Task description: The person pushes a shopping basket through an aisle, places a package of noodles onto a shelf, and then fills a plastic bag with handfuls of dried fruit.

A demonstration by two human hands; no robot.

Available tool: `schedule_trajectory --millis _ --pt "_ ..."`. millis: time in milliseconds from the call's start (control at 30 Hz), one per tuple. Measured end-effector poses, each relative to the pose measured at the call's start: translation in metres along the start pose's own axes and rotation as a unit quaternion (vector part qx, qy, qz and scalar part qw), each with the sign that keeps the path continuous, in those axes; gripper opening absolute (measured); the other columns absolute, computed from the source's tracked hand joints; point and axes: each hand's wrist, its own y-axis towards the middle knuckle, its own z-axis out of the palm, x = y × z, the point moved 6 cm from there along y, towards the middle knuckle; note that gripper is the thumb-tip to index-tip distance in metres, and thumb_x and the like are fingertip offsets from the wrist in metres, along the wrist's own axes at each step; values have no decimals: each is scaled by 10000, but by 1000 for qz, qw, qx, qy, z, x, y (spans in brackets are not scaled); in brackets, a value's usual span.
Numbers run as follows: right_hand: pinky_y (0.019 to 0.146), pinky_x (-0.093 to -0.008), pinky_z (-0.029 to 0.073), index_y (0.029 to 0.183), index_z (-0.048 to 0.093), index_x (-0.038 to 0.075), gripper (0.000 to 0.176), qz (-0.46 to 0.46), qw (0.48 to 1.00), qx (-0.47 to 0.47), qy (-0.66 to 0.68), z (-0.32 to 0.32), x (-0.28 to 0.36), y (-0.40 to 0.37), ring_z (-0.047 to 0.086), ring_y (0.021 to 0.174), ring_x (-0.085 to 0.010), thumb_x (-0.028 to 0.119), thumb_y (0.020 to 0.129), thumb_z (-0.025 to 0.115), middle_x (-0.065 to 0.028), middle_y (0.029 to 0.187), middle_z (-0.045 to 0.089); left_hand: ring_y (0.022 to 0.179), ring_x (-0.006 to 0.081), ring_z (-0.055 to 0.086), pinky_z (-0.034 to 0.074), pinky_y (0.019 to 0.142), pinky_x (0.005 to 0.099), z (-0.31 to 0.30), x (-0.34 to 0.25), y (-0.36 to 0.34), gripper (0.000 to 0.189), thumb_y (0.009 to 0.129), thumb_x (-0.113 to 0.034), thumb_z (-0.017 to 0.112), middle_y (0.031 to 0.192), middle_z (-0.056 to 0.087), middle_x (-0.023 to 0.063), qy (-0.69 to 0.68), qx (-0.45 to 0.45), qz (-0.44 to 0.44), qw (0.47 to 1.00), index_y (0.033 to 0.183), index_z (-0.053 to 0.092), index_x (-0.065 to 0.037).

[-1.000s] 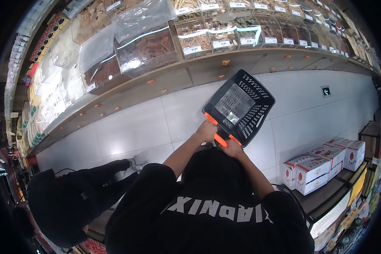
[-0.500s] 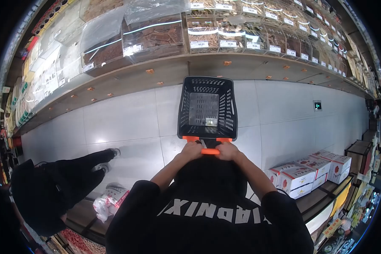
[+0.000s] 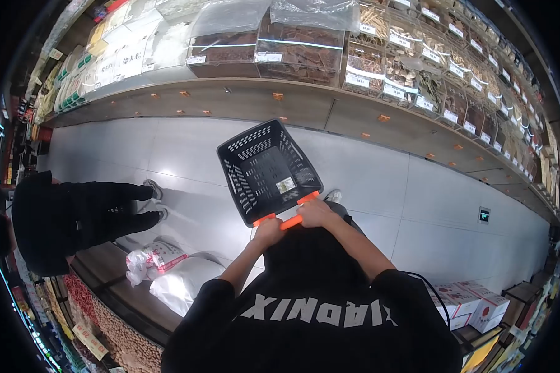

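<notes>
A black plastic shopping basket (image 3: 230, 163) with perforated sides stands tilted toward the left in front of me. Its orange handle (image 3: 291, 222) runs along the near end. My left hand (image 3: 269, 232) is closed around the handle's left part, and my right hand (image 3: 314, 212) grips the right part. Inside the basket, near its close end, lies a small pale square item (image 3: 285, 185) whose kind I cannot make out. Between my hands the middle of the handle shows bare.
Ahead runs a long shelf (image 3: 305, 102) with clear bins (image 3: 298, 53) of dried goods and price labels. A person in black (image 3: 74, 214) stands at the left. White sacks (image 3: 183, 283) lie at lower left, and cartons (image 3: 473, 301) sit at lower right. A green sign (image 3: 484, 215) marks the floor.
The basket has swung leftward, with both my hands still on its handle. The view has turned left too: shelf and cartons have shifted right, and more white sacks show.
</notes>
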Motion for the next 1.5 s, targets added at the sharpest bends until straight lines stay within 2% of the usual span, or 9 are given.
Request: schedule_trajectory --millis 133,400,467,667,767,1167,1200,1300,1500 --pt "778 -460 570 875 758 47 216 -74 991 74 -77 -12 40 33 720 886 -354 178 754 635 -180 882 736 924 401 696 546 867 490 16 40 -26 307 803 -330 697 925 722 225 -125 -48 -127 983 912 751 -49" --pt "763 -470 574 864 763 34 215 -114 985 76 -107 -14 48 64 725 844 -355 167 751 638 -185 871 738 933 391 690 543 884 476 9 45 -40 332 812 -414 692 969 732 182 -155 -124 -168 966 884 758 -97" --pt "763 -467 574 864 764 38 211 -113 985 78 -107 -12 48 69 725 849 -353 166 751 640 -184 872 738 814 399 702 566 804 480 0 47 -37 247 766 -306 720 850 721 202 -114 -161 -134 971 825 747 -68" --pt "779 -480 560 865 747 44 205 -97 989 94 -59 -26 59 92 714 874 -368 183 755 644 -189 877 725 756 348 704 563 781 455 -11 82 -32 326 807 -385 693 819 722 150 -87 -202 -86 972 769 732 -64" --pt "782 -481 560 867 745 49 202 -110 990 80 -45 -29 60 117 714 877 -363 192 765 645 -182 871 724 730 344 698 566 736 453 -25 105 -24 279 768 -336 709 780 712 143 -74 -244 -58 965 726 716 -61" --pt "766 -483 556 838 735 42 205 -167 982 69 -60 -82 48 217 712 841 -358 199 776 619 -185 826 714 696 357 693 569 693 459 -106 158 27 226 736 -311 727 704 695 140 -99 -234 -152 955 738 728 -85" --pt "772 -481 556 832 738 42 203 -173 981 66 -57 -85 44 226 711 844 -360 193 774 615 -185 823 714 733 358 702 571 728 460 -106 162 34 240 749 -329 720 745 711 141 -99 -208 -169 958 771 735 -91" --pt "796 -480 552 832 746 48 205 -171 976 101 -85 -90 35 250 708 869 -363 194 762 620 -186 835 718 834 356 710 569 813 458 -98 177 58 189 747 -247 685 1280 679 57 -99 -203 -157 961 735 716 -61" --pt "799 -468 557 838 752 45 221 -198 967 104 -120 -114 16 312 707 887 -359 205 735 640 -175 869 731 980 367 695 531 911 468 -127 195 102 204 793 -221 651 1293 662 122 -169 -164 -230 944 844 751 -51"
